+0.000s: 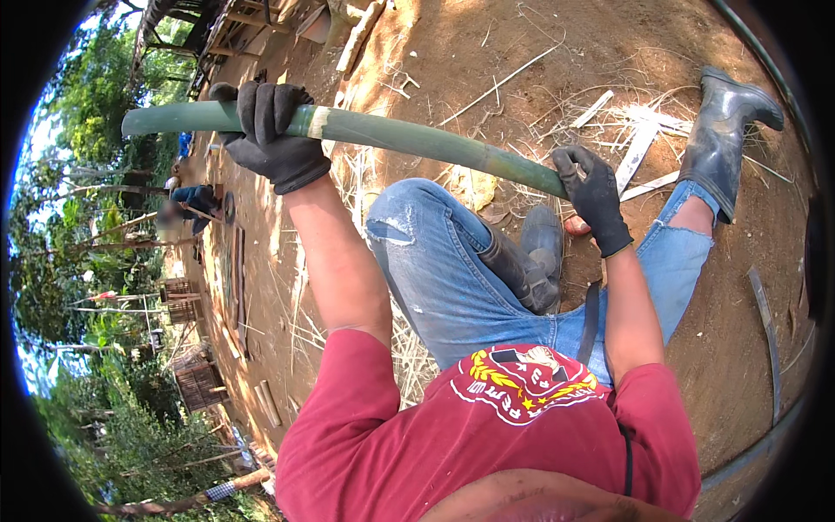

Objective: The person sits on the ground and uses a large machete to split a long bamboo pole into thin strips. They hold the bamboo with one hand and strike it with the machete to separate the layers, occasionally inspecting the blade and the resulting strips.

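A green bamboo pole (417,139) spans the view in front of me, its left end a little higher than its right. A pale ring marks a node beside my left hand (268,135), which wears a black glove and is wrapped round the pole near its left end. At the other end, my right hand (593,187), also in a black glove, closes on the pole's tip with thumb and fingers. The tip itself is partly hidden by that hand. Below the pole are my bent legs in torn blue jeans (444,261).
Black rubber boots (726,130) cover my feet on the brown dirt ground. Pale split strips (639,152) and thin shavings lie round the right boot. A long grey strip (765,344) rests at the right. Farther left, another person (198,202) bends near woven baskets (198,380) and trees.
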{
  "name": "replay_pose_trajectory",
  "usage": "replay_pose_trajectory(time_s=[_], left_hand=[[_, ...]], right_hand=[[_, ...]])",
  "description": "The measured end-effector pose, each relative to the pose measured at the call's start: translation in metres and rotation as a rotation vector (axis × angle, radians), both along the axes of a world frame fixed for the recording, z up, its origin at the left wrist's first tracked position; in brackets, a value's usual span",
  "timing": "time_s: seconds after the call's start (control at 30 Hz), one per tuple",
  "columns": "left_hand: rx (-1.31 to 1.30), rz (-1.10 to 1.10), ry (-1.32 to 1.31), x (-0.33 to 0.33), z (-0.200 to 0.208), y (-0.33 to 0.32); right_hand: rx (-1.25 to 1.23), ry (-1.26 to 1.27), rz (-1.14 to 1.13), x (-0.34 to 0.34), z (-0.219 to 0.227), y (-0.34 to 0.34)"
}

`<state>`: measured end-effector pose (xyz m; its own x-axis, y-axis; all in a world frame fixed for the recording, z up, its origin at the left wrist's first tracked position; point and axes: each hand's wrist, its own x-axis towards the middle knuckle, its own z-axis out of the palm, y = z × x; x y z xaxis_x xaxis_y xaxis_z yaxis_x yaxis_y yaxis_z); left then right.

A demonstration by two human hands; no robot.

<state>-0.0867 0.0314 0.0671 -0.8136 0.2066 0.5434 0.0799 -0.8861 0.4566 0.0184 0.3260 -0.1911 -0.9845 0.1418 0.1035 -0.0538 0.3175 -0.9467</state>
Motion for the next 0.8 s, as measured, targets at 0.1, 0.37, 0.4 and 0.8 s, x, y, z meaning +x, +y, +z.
replay_pose_trajectory(time_s=[0.1, 0.37, 0.4, 0.8], left_hand=[[-0.011, -0.045, 0.010, -0.003, -0.008, 0.009], [-0.084, -0.072, 0.067, 0.004, -0.019, 0.032], [-0.105, -0.082, 0.075, 0.006, -0.019, 0.032], [-0.364, 0.651, 0.108, 0.016, 0.012, 0.041]], right_hand=[[-0.099, 0.195, 0.060, 0.002, 0.001, -0.016], [0.032, -0.078, 0.444, 0.011, 0.028, -0.021], [0.093, -0.132, 0.451, 0.014, 0.026, -0.025], [-0.170, -0.097, 0.222, 0.012, -0.007, -0.038]])
